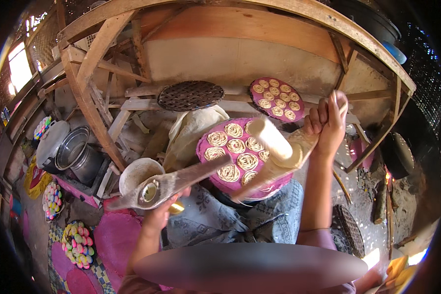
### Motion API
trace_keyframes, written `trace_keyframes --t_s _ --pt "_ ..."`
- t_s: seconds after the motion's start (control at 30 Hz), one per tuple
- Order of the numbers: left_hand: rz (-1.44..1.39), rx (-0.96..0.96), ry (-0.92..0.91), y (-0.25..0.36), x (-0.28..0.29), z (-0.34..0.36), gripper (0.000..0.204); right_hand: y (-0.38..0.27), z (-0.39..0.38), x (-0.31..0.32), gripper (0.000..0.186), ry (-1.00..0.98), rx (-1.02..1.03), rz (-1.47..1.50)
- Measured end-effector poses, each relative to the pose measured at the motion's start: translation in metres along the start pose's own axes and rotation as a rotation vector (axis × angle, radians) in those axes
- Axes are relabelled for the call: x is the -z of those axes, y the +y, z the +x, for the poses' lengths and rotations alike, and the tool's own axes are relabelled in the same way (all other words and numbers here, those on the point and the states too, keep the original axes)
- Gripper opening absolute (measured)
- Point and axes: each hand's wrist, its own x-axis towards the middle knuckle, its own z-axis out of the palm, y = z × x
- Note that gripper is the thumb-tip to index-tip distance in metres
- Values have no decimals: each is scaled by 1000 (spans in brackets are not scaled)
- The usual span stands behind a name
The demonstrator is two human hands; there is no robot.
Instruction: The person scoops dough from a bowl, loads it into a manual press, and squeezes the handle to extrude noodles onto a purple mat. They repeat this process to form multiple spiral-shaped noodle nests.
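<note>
While gripped, wooden press (274, 157) below right hand (328, 122), above tray (206, 152)

Warm daylight under the shelter, sharp in the middle, bent at the rim.

A blown-out window (18, 68) glares on the left, sun patches hit the ground at lower right, the fisheye curves the wooden beams, corners go black, and a smeared blur crosses the bottom.

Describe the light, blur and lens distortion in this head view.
Head view: daylight blows out the window opening at upper left; fisheye bends the wooden beams and darkens the rim; a smeared oval hides the lower centre; the press in the right hand stays sharp.
</note>
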Motion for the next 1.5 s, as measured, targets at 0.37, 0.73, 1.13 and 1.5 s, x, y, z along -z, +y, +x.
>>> trace_keyframes --t_s 0.37,0.73,1.13,1.5 --pt "-213 -648 -4 86 3 32 22 -5 -144 144 40 63 -207 -943" --pt "361 -184 652 -2 54 34 38 -142 -336 386 65 -156 -2182 -1772" --pt "81 -284 389 55 34 59 19 -239 -183 226 27 -508 -1496 -1479" --pt "-829 693 -405 -45 -34 65 28 2 -125 59 45 -1420 9 -1174"
